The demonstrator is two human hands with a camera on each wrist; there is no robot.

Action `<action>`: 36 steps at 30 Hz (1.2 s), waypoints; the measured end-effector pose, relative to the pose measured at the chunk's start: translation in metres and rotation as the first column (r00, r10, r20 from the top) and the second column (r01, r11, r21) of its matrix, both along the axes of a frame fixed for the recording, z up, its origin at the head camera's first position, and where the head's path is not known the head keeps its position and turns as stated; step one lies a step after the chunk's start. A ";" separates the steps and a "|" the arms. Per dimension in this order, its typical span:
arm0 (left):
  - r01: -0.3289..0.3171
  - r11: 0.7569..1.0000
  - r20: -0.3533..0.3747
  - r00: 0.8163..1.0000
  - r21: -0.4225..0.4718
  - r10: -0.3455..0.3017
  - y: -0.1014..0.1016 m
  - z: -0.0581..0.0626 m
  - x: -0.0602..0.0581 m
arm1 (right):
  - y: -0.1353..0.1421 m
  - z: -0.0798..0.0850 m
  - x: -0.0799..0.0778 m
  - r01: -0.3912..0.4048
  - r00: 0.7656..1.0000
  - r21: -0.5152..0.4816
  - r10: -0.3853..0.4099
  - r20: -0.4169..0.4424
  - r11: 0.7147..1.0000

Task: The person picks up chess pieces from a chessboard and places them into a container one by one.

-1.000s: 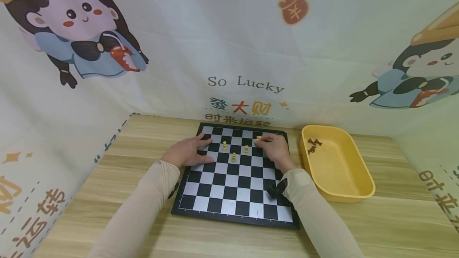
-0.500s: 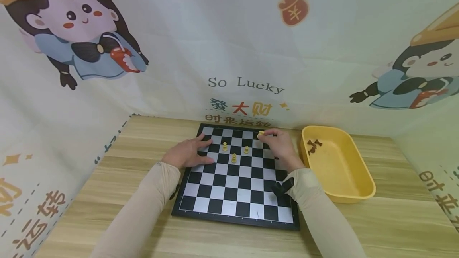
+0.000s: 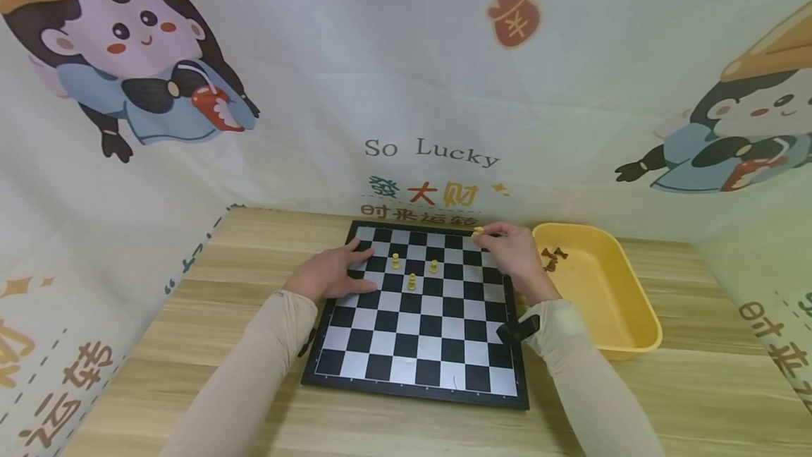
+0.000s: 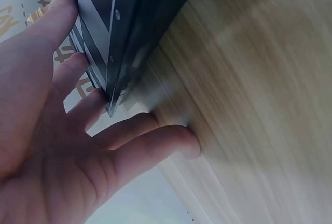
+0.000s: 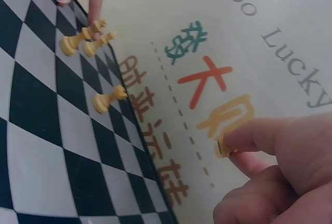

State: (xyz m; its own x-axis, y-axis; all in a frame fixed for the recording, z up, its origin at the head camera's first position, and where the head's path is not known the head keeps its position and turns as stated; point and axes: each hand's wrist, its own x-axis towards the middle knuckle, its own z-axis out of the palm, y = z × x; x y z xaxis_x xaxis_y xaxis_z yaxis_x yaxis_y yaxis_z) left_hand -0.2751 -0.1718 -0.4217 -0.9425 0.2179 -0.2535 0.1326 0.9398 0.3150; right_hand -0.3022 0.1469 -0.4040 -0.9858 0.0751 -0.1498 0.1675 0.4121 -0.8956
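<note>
Beside chessboard (image 3: 419, 333), brown pieces (image 3: 561, 254) in tub (image 3: 612, 312)

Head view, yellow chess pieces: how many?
4: left piece, nearest piece and right piece standing on the chessboard; fourth piece pinched in the right hand. Others may be hidden.

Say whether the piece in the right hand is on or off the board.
Off: in the right wrist view, the right hand pinches the piece, a gap between it and the chessboard.

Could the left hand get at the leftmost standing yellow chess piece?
Probably yes: the left hand lies spread at the left edge of the chessboard, holding nothing, and nothing stands between it and the leftmost yellow chess piece.
</note>
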 end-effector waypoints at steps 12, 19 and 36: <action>0.009 1.000 0.000 1.000 0.015 -0.009 0.001 -0.001 -0.002 | 0.026 0.011 0.003 0.000 1.000 -0.002 0.000 0.001 1.000; -0.005 1.000 0.001 1.000 0.009 0.005 0.002 0.000 -0.002 | 0.040 0.023 0.010 -0.023 1.000 0.024 0.023 -0.010 0.999; -0.016 1.000 0.012 1.000 0.015 0.016 0.001 0.000 0.000 | 0.094 0.032 0.014 -0.072 0.997 0.157 0.074 -0.010 0.985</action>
